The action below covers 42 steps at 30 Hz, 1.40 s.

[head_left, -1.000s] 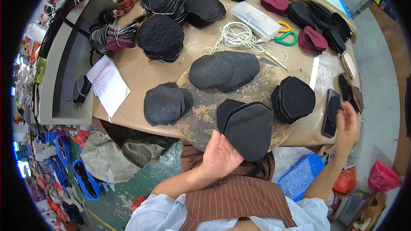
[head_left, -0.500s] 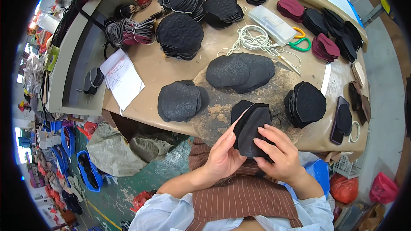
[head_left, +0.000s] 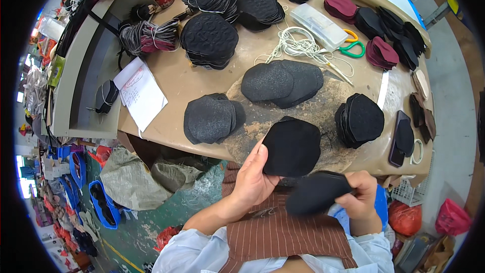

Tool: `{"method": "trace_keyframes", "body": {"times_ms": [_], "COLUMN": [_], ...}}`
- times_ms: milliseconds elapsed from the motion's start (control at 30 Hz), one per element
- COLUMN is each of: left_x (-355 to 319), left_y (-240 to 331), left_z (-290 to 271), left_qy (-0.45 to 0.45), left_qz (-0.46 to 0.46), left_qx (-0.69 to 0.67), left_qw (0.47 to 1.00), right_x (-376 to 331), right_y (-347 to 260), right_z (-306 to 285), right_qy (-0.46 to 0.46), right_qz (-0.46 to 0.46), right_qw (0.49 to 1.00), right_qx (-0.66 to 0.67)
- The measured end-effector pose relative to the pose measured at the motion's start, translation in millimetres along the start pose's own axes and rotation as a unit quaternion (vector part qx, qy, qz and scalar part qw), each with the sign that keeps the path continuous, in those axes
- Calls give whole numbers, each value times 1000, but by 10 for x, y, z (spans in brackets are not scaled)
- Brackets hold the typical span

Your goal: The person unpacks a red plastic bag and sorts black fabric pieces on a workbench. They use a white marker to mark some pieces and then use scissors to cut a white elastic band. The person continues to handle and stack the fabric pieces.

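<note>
My left hand (head_left: 252, 181) holds a flat black felt-like piece (head_left: 292, 146) upright by its lower left edge, at the near edge of the tan worktable (head_left: 177, 86). My right hand (head_left: 359, 199) grips a second black piece (head_left: 316, 193), bent and pulled down toward my lap, apart from the first. Just beyond lie a stack of black pieces (head_left: 359, 120) to the right, a dark grey pile (head_left: 209, 119) to the left and another grey pile (head_left: 282, 82) farther back.
Farther back are more black stacks (head_left: 209, 40), a coil of white cord (head_left: 298, 46), green-handled scissors (head_left: 351, 48), a clear plastic box (head_left: 322, 24) and maroon pieces (head_left: 381, 53). White paper (head_left: 141, 93) lies at the left. A phone (head_left: 400, 139) rests at the right edge. Sacks (head_left: 134, 182) lie below.
My right hand came in from the table's right edge to the black pieces, then pulled one off downward. The left hand keeps the other piece raised.
</note>
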<state>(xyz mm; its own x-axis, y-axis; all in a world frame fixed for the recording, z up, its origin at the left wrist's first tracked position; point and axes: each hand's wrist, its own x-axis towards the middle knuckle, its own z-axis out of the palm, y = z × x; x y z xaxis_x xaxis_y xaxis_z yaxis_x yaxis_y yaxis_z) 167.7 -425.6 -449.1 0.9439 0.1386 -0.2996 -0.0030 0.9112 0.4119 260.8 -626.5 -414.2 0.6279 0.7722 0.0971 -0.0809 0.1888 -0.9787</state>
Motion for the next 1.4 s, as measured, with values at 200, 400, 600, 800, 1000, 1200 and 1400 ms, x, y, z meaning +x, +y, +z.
{"method": "trace_keyframes", "body": {"times_ms": [200, 400, 600, 800, 1000, 1200, 1400], "left_x": [-337, -470, -442, -368, -368, -352, -340], "left_y": [-54, 92, 135, 106, 119, 96, 53], "left_z": [-245, -376, -316, -244, -249, -280, -283], "left_qy": [-8, 32, 49, 38, 9, 6, -27], "left_qz": [-91, -42, -16, -23, -9, -5, 27], "left_qx": [16, -3, -1, -22, -4, -46, -82], "left_qw": [996, 999, 999, 999, 1000, 999, 996], "right_x": [358, 215, 279, 528, 605, 513, 583], "right_y": [116, 255, 119, 173, 319, 332, 261], "right_z": [244, 280, 243, 320, 445, 375, 526], "right_qy": [10, 187, 209, 83, 75, 175, -28], "right_qz": [100, -75, -252, 78, 102, -43, -264], "right_qw": [973, 952, 934, 986, 987, 961, 845], "right_qx": [-206, -230, -145, -118, -103, -212, -464]}}
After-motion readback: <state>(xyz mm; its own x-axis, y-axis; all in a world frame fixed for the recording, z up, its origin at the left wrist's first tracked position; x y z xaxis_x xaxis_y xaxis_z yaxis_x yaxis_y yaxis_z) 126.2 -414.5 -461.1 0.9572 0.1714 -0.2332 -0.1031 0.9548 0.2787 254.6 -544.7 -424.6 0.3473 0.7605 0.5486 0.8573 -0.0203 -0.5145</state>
